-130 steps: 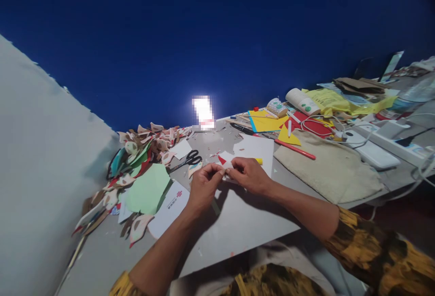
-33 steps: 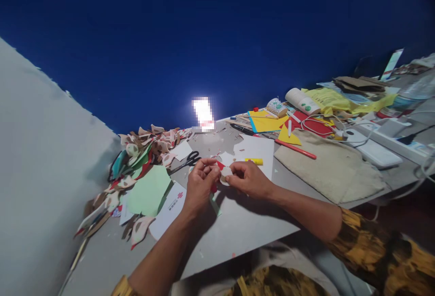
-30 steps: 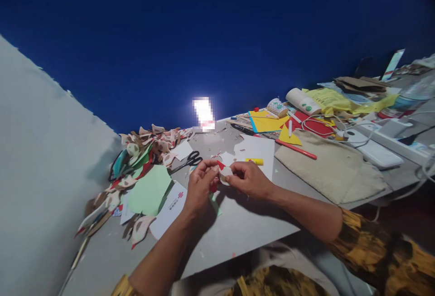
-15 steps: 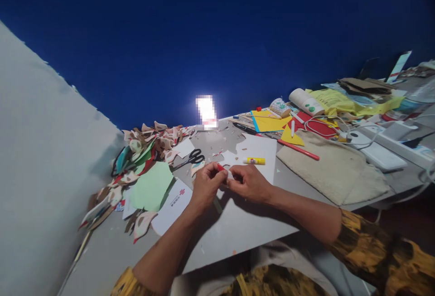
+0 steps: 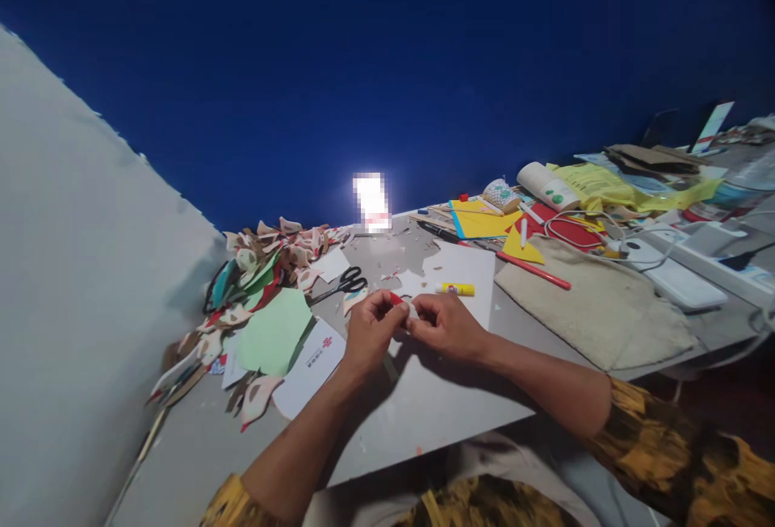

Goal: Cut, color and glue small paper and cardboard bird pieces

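My left hand is closed, thumb and fingers pinching a small red piece of paper above the grey table. Close against it, my right hand is also closed, its fingertips meeting the left hand's at the same small piece, where something white shows too. Most of the piece is hidden by the fingers. Just beyond the right hand lies a yellow glue stick on a white sheet of paper. Black scissors rest beyond the left hand, near a small cut-out.
Many bird-shaped cut-outs are heaped at the left, beside a pale green sheet and a printed white paper. On the right lie a beige cloth, a red pen, yellow card and a white power strip.
The whole view has shifted slightly. Both hands stay together with the small red piece between their fingertips; nothing else on the table has visibly moved.
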A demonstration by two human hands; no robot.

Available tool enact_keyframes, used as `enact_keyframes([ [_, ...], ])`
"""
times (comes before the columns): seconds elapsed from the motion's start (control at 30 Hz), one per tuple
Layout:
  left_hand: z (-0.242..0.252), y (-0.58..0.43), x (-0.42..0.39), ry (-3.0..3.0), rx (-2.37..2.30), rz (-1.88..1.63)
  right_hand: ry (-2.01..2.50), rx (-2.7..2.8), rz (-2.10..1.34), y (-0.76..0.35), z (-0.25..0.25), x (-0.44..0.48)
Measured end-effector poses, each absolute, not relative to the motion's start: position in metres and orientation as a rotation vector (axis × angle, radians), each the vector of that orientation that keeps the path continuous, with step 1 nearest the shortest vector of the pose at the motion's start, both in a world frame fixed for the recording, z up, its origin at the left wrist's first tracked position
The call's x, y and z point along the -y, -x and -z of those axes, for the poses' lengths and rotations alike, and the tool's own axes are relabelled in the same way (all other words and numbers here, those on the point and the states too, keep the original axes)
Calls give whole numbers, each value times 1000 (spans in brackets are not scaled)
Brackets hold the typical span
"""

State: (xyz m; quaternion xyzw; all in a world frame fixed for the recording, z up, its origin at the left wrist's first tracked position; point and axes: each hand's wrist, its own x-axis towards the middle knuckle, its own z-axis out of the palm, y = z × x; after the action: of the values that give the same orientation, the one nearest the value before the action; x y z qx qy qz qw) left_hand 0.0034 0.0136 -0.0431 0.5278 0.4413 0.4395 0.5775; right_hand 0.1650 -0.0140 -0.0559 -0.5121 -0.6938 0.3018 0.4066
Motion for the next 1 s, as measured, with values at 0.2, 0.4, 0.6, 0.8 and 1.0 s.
enact_keyframes([
  [0.2,48,-6,-12,-1134,-1040,-1021,1283,1774,-737,-165,57,13],
  [0.4,47,-2,-13,-1032,-995,-972,1305,1649,-871,-166,51,14],
  [0.6,42,-1,-13,-1091,-1003,-963,1308,1675,-865,-168,47,15],
  [0.8,34,-3,-11,-1347,-1064,-1037,1262,1662,-928,-172,45,14],
  [1.0,36,-3,-5,-1459,-1081,-1046,1310,1650,-915,-172,44,13],
])
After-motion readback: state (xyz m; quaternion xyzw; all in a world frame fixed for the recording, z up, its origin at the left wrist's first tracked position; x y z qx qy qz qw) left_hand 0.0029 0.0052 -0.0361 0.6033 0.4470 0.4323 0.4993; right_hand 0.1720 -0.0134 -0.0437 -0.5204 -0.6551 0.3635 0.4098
